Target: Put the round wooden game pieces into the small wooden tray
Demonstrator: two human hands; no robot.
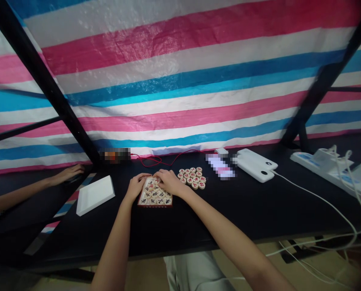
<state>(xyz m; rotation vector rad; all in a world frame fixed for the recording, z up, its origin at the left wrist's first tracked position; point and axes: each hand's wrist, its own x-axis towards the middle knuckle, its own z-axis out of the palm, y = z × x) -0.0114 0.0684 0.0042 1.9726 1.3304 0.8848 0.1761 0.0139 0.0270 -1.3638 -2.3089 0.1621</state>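
A shallow box with a reddish-brown front edge lies on the black table, holding rows of round Chinese chess pieces with black and red characters. My left hand is closed along the box's left side, its fingers reaching over the far corner. Bent over the far right part of the box, my right hand has its fingertips at a red-marked piece; the hand partly hides the pieces beneath. Just right of it, several loose red-marked pieces lie in rows on the table.
A white box lid or tray lies to the left. Rightward are a phone, white power banks with a cable, and a power strip. A red cable runs behind. Another person's hand is at far left.
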